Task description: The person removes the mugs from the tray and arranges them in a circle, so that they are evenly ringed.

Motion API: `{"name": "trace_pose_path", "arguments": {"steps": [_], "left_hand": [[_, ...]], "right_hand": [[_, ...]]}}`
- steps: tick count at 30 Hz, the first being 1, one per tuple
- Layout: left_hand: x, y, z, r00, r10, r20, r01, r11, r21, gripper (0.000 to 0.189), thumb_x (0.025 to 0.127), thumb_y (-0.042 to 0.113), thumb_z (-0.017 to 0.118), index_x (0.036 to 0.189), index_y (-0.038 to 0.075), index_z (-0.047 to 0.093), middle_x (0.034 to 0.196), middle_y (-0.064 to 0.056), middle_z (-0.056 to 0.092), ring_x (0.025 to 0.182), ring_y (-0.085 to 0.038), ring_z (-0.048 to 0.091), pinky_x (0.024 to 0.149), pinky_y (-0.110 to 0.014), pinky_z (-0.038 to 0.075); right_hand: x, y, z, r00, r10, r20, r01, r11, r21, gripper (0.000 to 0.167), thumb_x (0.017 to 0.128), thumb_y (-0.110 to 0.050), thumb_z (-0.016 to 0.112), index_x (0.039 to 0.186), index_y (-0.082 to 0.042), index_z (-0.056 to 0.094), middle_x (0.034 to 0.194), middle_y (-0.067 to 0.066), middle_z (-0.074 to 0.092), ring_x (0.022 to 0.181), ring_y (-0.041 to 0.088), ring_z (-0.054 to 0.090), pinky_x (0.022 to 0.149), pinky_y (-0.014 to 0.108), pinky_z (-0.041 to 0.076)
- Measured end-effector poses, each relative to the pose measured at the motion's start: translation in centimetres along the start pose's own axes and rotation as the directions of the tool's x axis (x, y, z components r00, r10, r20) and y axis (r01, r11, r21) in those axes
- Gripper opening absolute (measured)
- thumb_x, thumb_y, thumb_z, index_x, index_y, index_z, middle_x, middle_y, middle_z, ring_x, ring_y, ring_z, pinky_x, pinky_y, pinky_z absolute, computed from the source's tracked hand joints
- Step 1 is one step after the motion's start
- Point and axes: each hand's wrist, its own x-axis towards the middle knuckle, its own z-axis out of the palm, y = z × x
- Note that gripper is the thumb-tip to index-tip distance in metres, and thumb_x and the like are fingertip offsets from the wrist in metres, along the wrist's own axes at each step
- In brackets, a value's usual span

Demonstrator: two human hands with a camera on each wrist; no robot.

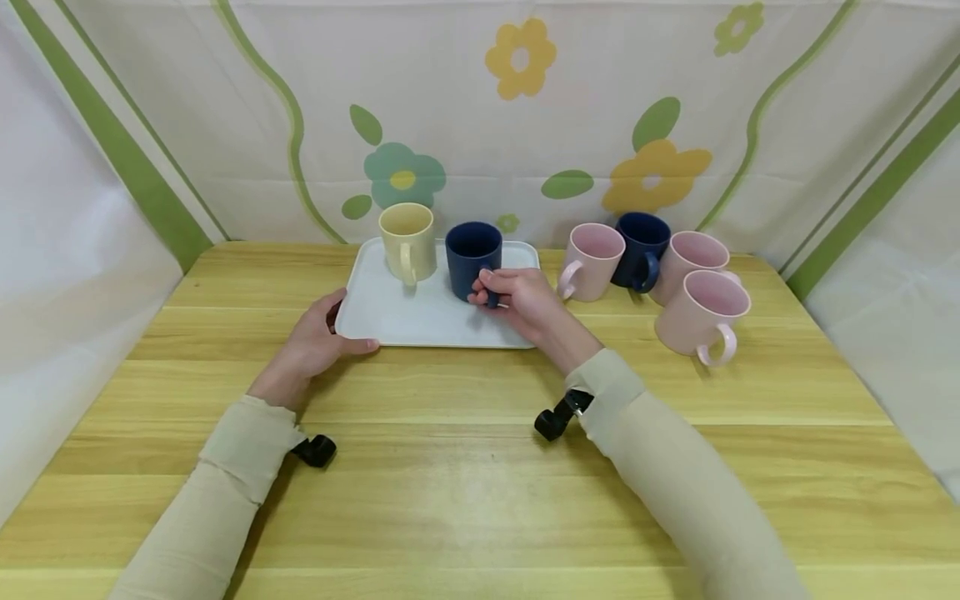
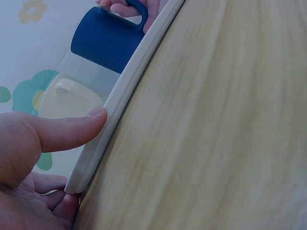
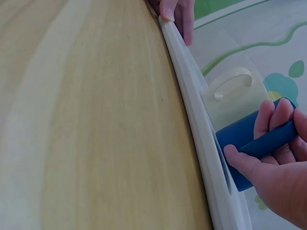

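Observation:
A white tray [image 1: 382,312] lies on the table with a pale yellow mug [image 1: 422,250] and a dark blue mug [image 1: 461,265] on it. My right hand [image 1: 517,298] grips the blue mug by its handle; in the right wrist view its fingers curl through the loop. The mug stands upright at the tray's surface, right of the yellow one. At the tray's front left corner, my left hand [image 1: 318,333] holds the edge. Its thumb [image 2: 72,132] lies along the front rim in the left wrist view, and the other fingers reach round the left side, partly hidden.
Right of the tray stand a pink mug [image 1: 591,258], a second dark blue mug [image 1: 636,250], and two more pink mugs, one behind [image 1: 678,262] and one nearer [image 1: 690,321]. A flowered curtain [image 1: 465,108] hangs behind the wooden table [image 1: 450,467].

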Motion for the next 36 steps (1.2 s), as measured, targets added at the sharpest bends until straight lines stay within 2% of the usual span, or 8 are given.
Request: {"name": "trace_pose_path", "arguments": {"steps": [4,8,11,14,18,24,36], "left_hand": [[0.0,0.1,0.0,1.000,-0.007,0.003,0.007,1.000,0.003,0.109,0.090,0.013,0.085,0.171,0.008,0.012,0.176,-0.020,0.021,0.160,-0.042,0.027,0.130,-0.060,0.025],[-0.1,0.1,-0.1,1.000,-0.007,0.003,0.007,1.000,0.012,0.106,0.091,0.014,0.085,0.171,0.008,0.015,0.176,-0.019,0.024,0.159,-0.041,0.029,0.130,-0.059,0.026],[-0.2,0.1,-0.1,1.000,-0.002,0.002,0.002,1.000,0.018,0.104,0.091,0.016,0.085,0.171,0.009,0.018,0.174,-0.019,0.028,0.156,-0.040,0.033,0.129,-0.058,0.027],[-0.2,0.1,-0.1,1.000,0.004,0.002,-0.004,1.000,0.021,0.102,0.092,0.016,0.084,0.171,0.009,0.019,0.173,-0.019,0.031,0.155,-0.039,0.034,0.129,-0.057,0.028],[-0.1,0.0,-0.1,1.000,0.005,0.005,-0.005,1.000,0.022,0.104,0.091,0.016,0.085,0.171,0.008,0.018,0.173,-0.020,0.029,0.156,-0.040,0.033,0.129,-0.058,0.028],[0.2,-0.2,-0.2,1.000,0.007,0.007,-0.007,1.000,0.025,0.105,0.092,0.014,0.083,0.171,0.007,0.015,0.175,-0.021,0.026,0.158,-0.042,0.030,0.129,-0.059,0.026],[0.2,-0.1,-0.1,1.000,0.007,0.014,-0.007,1.000,0.022,0.107,0.092,0.013,0.083,0.171,0.007,0.012,0.176,-0.021,0.023,0.159,-0.043,0.028,0.129,-0.060,0.026]], "right_hand": [[-1.3,-0.4,-0.6,1.000,-0.011,0.012,0.011,1.000,-0.010,0.021,0.108,-0.009,0.060,0.114,0.011,0.065,0.089,0.006,0.069,0.085,0.018,0.073,0.092,0.029,0.062],[-2.8,-1.0,-1.3,0.999,-0.022,0.043,0.024,0.999,-0.042,0.019,0.109,-0.010,0.058,0.101,0.003,0.070,0.085,0.005,0.068,0.087,0.018,0.074,0.094,0.031,0.062],[-4.1,-1.4,-1.8,0.997,-0.038,0.063,0.043,0.996,-0.075,0.027,0.110,-0.012,0.057,0.089,-0.005,0.073,0.080,0.004,0.069,0.090,0.017,0.076,0.094,0.031,0.062],[-5.3,-1.7,-2.2,0.994,-0.064,0.090,0.072,0.994,-0.088,0.031,0.110,-0.012,0.056,0.085,-0.007,0.073,0.078,0.004,0.070,0.092,0.017,0.077,0.095,0.032,0.062],[-6.9,-2.0,-2.9,0.989,-0.089,0.114,0.100,0.991,-0.087,0.032,0.111,-0.010,0.053,0.086,-0.007,0.072,0.079,0.003,0.071,0.091,0.018,0.077,0.096,0.032,0.062],[-8.4,-2.2,-4.2,0.988,-0.113,0.106,0.124,0.987,-0.104,0.031,0.112,-0.012,0.052,0.088,-0.007,0.072,0.082,0.003,0.073,0.089,0.017,0.078,0.096,0.034,0.063],[-11.1,-1.8,-7.6,0.978,-0.164,0.129,0.168,0.986,-0.022,0.028,0.110,-0.014,0.057,0.091,-0.004,0.075,0.083,0.006,0.075,0.088,0.020,0.077,0.099,0.036,0.062]]}}
